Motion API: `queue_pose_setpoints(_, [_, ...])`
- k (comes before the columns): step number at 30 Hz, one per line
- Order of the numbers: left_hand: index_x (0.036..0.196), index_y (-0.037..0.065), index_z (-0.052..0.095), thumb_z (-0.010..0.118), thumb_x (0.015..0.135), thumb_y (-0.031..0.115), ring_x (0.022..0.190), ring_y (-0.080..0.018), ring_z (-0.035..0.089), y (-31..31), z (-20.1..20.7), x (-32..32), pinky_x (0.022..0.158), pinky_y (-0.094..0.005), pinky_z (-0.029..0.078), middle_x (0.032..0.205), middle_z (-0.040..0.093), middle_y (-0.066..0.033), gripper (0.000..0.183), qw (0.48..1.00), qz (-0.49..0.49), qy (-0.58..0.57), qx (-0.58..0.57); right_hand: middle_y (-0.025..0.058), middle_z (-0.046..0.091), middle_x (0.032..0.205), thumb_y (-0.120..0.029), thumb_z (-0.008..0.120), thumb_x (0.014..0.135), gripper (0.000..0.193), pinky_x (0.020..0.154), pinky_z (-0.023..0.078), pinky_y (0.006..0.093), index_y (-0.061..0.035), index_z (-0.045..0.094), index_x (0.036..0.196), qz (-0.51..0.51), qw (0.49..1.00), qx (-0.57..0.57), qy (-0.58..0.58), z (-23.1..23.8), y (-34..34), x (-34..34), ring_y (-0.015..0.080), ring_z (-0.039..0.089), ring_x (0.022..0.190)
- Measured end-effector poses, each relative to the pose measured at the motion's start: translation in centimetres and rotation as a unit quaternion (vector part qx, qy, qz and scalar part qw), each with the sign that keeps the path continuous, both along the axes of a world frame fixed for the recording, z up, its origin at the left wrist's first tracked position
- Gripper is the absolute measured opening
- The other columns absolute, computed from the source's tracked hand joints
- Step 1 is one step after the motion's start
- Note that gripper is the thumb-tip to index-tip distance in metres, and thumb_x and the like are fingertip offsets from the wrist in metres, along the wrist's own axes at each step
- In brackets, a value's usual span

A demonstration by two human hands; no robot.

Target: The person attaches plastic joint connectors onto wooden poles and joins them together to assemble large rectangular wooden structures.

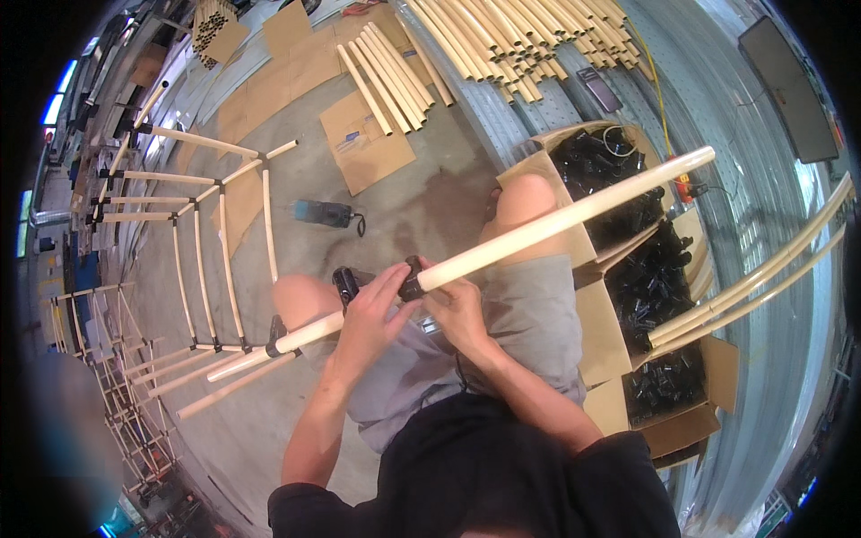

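A long beige pipe (569, 218) lies slantwise across my lap, its far end rising to the right. A black pipe connector (411, 279) sits around it between my hands. My left hand (369, 309) is closed over the pipe, fingertips against that connector. Below the pipe, my right hand (456, 312) grips the same connector, with one fingertip showing on its far side. Another black connector (344, 285) stands just left of my left hand. Farther down the pipe is a third black connector (274, 337). My palms are hidden.
At left stands a frame of beige pipes (226, 260) with black joints. Cardboard boxes (599, 314) of black connectors line my right side. A dark tool with a blue end (323, 213) lies on the floor. Stacked pipes (502, 40) and a phone-like device (599, 90) rest ahead.
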State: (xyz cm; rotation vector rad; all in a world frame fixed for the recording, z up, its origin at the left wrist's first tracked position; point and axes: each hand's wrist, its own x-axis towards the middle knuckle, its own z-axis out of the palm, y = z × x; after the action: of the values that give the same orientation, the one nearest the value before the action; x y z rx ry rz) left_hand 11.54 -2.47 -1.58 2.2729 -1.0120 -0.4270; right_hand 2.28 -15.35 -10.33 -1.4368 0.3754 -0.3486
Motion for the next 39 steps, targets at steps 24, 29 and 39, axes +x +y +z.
queue_pose_setpoints(24, [0.115,0.000,0.065,0.076,0.077,0.009,0.085,-0.0256,0.067,-0.8,0.2,3.7,0.077,-0.0339,0.052,0.098,0.071,-0.0117,0.041,0.987,0.015,0.154,0.034,0.0119,0.065,0.123,0.001,0.070,0.085,0.051,0.101,0.046,0.0361,-0.0042,0.059,0.134,0.133,0.990,-0.038,-0.032,-1.4,-2.2,1.3,0.0253,0.061,0.116])
queue_pose_setpoints(29, [0.117,-0.004,0.064,0.073,0.081,0.008,0.071,-0.0107,0.060,-0.8,0.0,7.5,0.061,-0.0279,0.048,0.079,0.066,-0.0016,0.039,0.872,0.019,0.484,0.066,0.0097,0.063,0.128,-0.001,0.070,0.090,0.050,0.101,0.046,0.0329,0.0034,0.053,0.136,0.152,0.935,0.315,0.054,-0.4,-1.4,-0.8,0.0160,0.058,0.118])
queue_pose_setpoints(39, [0.114,-0.004,0.065,0.076,0.078,0.019,0.079,-0.0130,0.062,-1.8,-1.5,8.7,0.066,-0.0309,0.053,0.088,0.066,-0.0037,0.044,0.902,-0.107,0.410,0.088,0.0077,0.066,0.122,-0.002,0.069,0.091,0.045,0.098,0.047,0.0310,0.0038,0.055,0.133,0.124,0.952,0.272,0.073,-0.5,-1.6,-1.5,0.0141,0.060,0.113])
